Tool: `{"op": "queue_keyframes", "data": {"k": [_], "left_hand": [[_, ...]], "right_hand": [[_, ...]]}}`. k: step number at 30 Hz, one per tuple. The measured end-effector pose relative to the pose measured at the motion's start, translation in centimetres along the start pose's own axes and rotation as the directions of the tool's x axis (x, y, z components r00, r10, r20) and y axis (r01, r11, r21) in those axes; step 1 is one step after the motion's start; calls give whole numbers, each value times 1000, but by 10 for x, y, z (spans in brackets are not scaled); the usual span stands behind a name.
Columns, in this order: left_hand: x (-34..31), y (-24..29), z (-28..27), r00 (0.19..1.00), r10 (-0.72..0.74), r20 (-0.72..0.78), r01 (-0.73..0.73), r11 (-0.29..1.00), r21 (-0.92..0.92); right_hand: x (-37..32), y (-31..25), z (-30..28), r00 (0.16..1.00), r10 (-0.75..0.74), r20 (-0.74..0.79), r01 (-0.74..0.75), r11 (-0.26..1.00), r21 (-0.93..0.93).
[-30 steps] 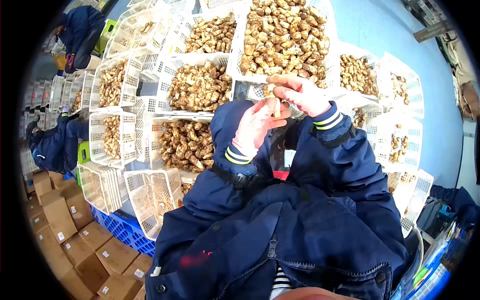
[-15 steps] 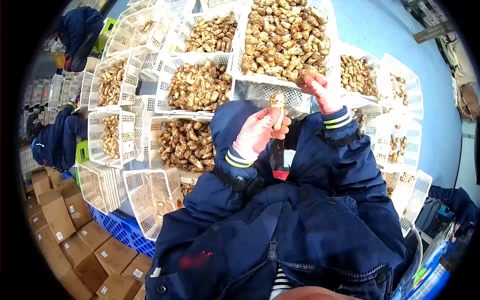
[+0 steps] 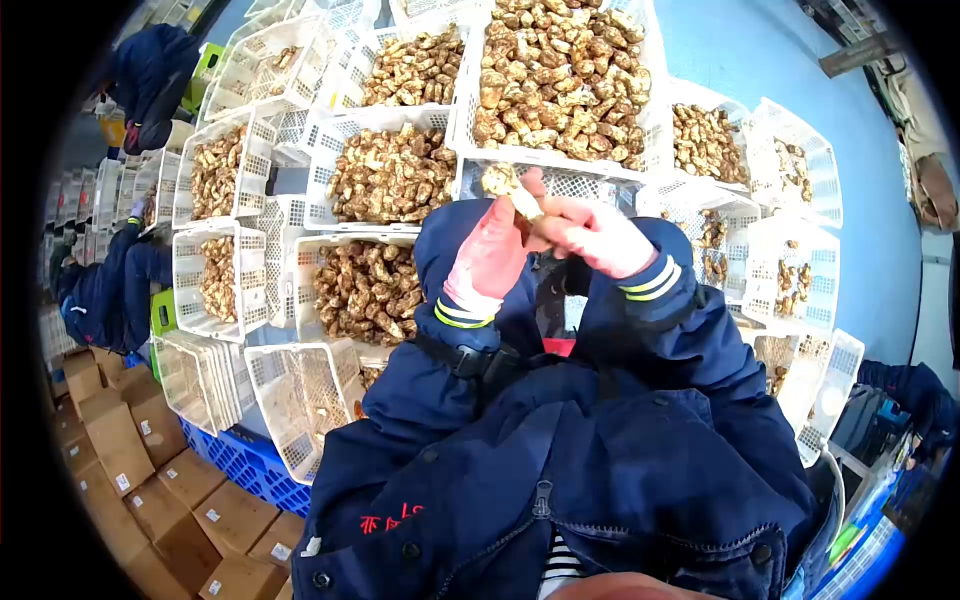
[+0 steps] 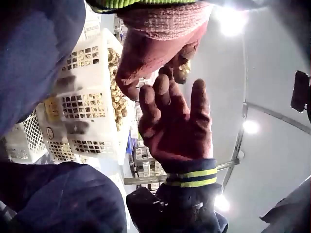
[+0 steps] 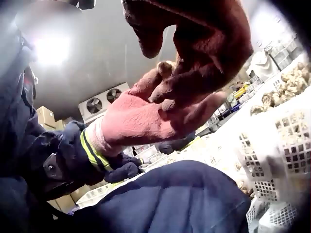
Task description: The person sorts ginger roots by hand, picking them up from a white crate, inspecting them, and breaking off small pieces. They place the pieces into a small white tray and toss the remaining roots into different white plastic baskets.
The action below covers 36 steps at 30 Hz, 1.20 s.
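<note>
In the head view, my left hand (image 3: 490, 255), in a pink knit glove, pinches a mushroom (image 3: 500, 182) with a pale, brown-flecked cap. The cap points up and to the left. My gloved right hand (image 3: 600, 238) is close against the left one, its fingertips right by the stem end. Seen from the left wrist, the right hand (image 4: 177, 128) has loosely bent fingers and its palm in view, while a bit of the mushroom (image 4: 183, 73) shows beside the left hand (image 4: 158, 53). In the right wrist view, the right thumb (image 5: 148, 41) stands apart from the fingers.
A large white basket (image 3: 655, 110) of mushrooms stands just beyond my hands. More mushroom baskets (image 3: 312, 200) line the left, and others (image 3: 835, 215) the right. Cardboard boxes (image 3: 115, 440) fill the lower left. Two people (image 3: 150, 70) work at the far left.
My right hand moved off to the large basket's edge, then came back beside the left hand. The mushroom stays in my left hand, upright before and leaning left now.
</note>
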State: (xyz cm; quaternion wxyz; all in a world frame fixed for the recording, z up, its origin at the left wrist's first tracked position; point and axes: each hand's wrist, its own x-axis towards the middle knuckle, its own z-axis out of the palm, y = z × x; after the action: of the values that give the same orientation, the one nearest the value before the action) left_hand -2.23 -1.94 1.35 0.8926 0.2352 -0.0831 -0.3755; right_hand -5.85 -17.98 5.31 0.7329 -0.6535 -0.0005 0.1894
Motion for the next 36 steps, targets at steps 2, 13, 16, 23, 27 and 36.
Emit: {"op": "queue_keyframes", "data": {"k": [2, 13, 16, 23, 27, 36], "left_hand": [[2, -6, -10, 999, 7, 54, -7, 1000, 4], [-1, -5, -10, 995, -4, -99, 9, 999, 46], [-5, 1, -13, 993, -67, -92, 77, 991, 113], [28, 79, -29, 999, 37, -9, -38, 968, -248], [33, 137, -17, 985, 127, -118, -147, 973, -175], [11, 66, -30, 986, -83, -144, 82, 997, -10]], "right_hand": [[2, 0, 7, 998, 35, -48, -33, 999, 28], [-4, -10, 20, 916, -340, -213, 134, 759, -637], [-4, -11, -8, 890, -263, -372, 41, 860, -509], [54, 9, -95, 840, -281, -465, -62, 801, -595], [116, 44, -125, 948, -201, -245, -102, 540, -836], [149, 43, -89, 959, 92, -268, -282, 239, -929]]}}
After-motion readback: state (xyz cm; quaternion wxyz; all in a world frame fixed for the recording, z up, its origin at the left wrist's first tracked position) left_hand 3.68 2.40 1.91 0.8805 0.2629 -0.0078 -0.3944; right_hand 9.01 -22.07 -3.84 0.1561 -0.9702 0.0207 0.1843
